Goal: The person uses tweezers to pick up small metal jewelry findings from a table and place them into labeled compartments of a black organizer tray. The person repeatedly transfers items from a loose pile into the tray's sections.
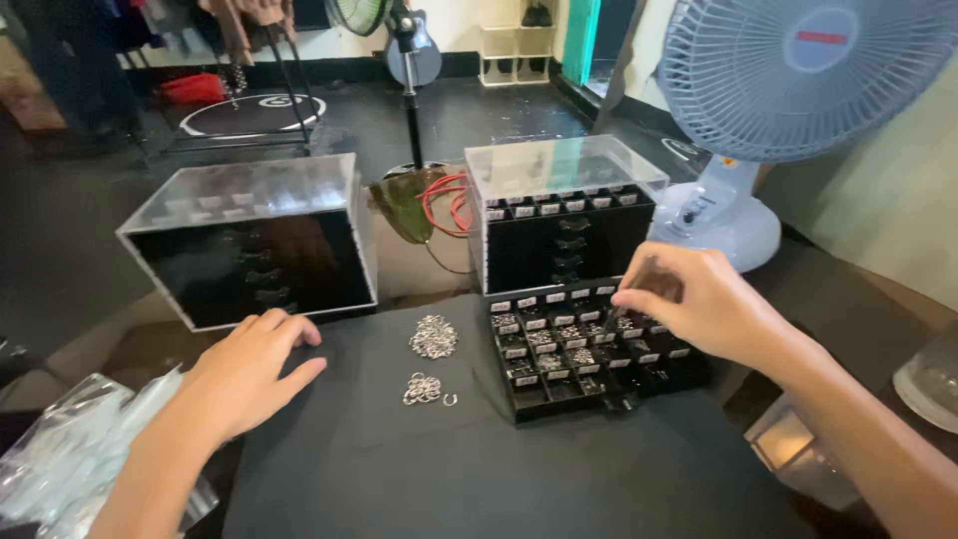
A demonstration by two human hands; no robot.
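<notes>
Table [479, 469] under both hands, covered in a dark mat. Beyond the right hand, up and to its right: pale blue desk fan [768, 110], base sitting just past the tray.

Two clear-topped black drawer cabinets at the far side of the mat. Left cabinet [254, 240] sits just beyond the left hand. Right cabinet [559, 215] sits just beyond the right hand, small labelled drawers showing along its top rows.

Between the two cabinets, further back: an olive-green object with red cable [444, 205] looped beside it.

Near the left forearm, at the table edge: heap of clear plastic bags [70, 454].

Compartment tray [589, 354], black, pulled out in front of the right cabinet, directly under the right hand. Most compartments hold small silver metal parts, each with a white label.

Left hand [249, 374] lies flat, palm down on the mat, fingers loosely spread, holding nothing.

Right hand [689, 299] hovers over the tray's back rows, fingers pinched together on a thin dark tool [639, 289]; tip points down into a compartment. Cannot tell what the tip is gripping, if anything.

Between the hands, closer to the tray: two loose piles of small silver rings [432, 337] on the mat, one beyond the other, with one stray ring [450, 399] just beside the nearer pile.
</notes>
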